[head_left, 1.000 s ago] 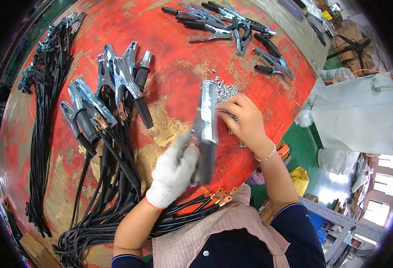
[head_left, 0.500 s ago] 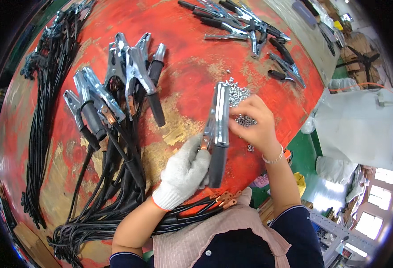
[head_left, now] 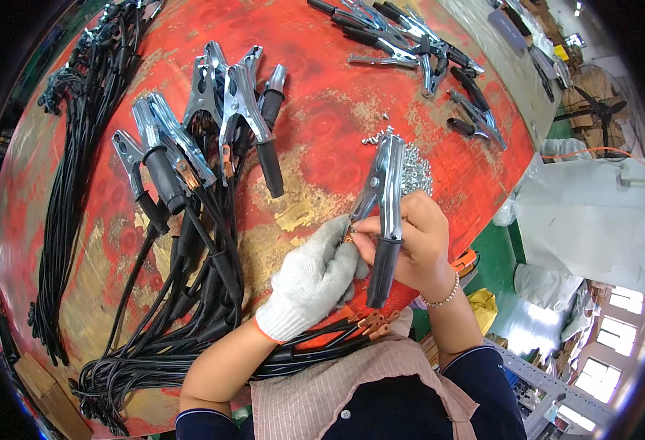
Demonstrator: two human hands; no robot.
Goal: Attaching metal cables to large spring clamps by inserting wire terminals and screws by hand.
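Observation:
My left hand point(head_left: 309, 277), in a white knitted glove, is closed on a silver metal spring clamp point(head_left: 390, 183) with a black handle sleeve. The clamp stands nearly upright above the table, jaws pointing away from me. A copper cable lug point(head_left: 349, 237) shows between the gloved fingertips at the clamp's inner side. My bare right hand point(head_left: 419, 242), wearing a beaded bracelet, reaches behind the handle. Its thumb and finger pinch together at the lug; whatever is between them is too small to make out. Just beyond the clamp lies a pile of small silver screws point(head_left: 418, 172).
Clamps fitted to black cables point(head_left: 205, 293) lie left of my hands. Farther left is a long cable bundle point(head_left: 66, 220). Loose clamps point(head_left: 425, 51) lie at the far right of the red, worn table point(head_left: 315, 110). Cables with copper lugs point(head_left: 374, 323) rest near my apron.
My right hand has come from the small hardware pile to the lug at the clamp, beside my left fingertips. The clamp and left hand have shifted slightly right.

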